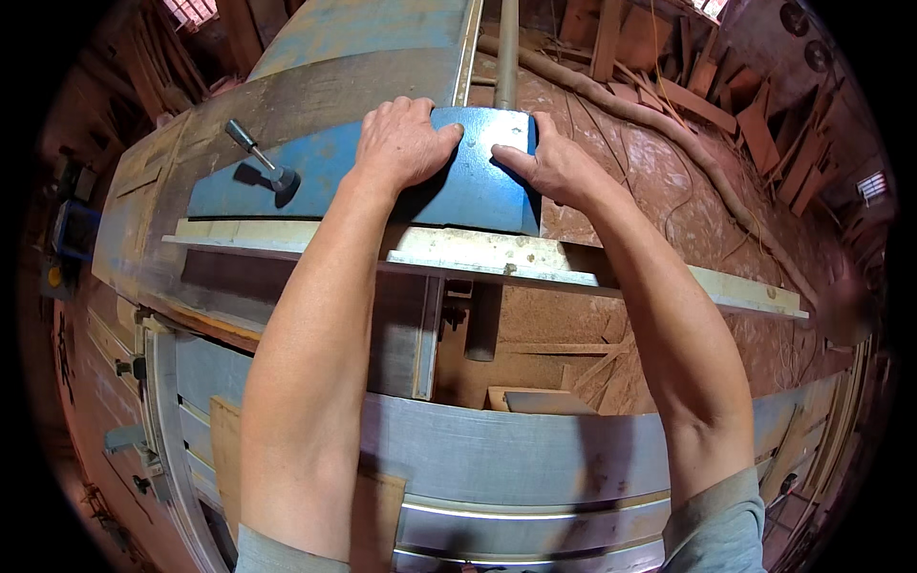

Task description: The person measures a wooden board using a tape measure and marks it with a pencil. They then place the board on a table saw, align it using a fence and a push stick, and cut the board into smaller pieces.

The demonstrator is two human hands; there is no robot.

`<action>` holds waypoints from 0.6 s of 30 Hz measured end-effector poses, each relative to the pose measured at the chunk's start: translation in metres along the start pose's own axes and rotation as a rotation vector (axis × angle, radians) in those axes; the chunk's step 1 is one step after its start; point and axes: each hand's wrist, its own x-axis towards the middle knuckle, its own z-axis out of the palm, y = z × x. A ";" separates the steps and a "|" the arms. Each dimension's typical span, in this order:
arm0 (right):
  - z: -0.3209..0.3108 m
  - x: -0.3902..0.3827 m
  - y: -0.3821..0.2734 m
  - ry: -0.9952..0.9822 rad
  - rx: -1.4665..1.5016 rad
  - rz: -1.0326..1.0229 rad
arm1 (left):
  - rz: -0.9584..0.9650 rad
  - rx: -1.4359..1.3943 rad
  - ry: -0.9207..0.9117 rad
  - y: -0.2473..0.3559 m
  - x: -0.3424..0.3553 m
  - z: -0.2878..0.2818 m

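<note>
Both hands grip a blue rip fence body (492,186), which lies across the far part of a table saw's bench. My left hand (403,145) wraps over its far edge with the thumb resting on top; the fingertips are hidden behind that edge. At the right end, my right hand (556,164) clasps the side, thumb laid on the blue top face. A clamp lever (253,145) with a dark handle stands up from the left part of the fence. Along the near side runs a long pale metal fence bar (468,250), reaching out beneath my right forearm.
A round guide bar (506,57) extends away beyond the fence. Nearer me lies the grey sliding table (535,458). A thick hose (659,124) crosses the dusty floor at right, below leaning wooden boards (755,134). Wood offcuts (564,349) lie in the gap between the tables.
</note>
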 end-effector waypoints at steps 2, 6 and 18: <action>0.003 0.001 0.003 0.025 -0.026 -0.013 | 0.006 -0.003 0.018 0.001 -0.002 -0.001; -0.001 0.000 0.002 -0.024 0.030 -0.011 | 0.001 0.000 0.009 0.002 -0.004 -0.002; 0.002 -0.004 0.006 0.044 0.005 -0.040 | -0.001 -0.002 0.008 0.006 -0.009 -0.006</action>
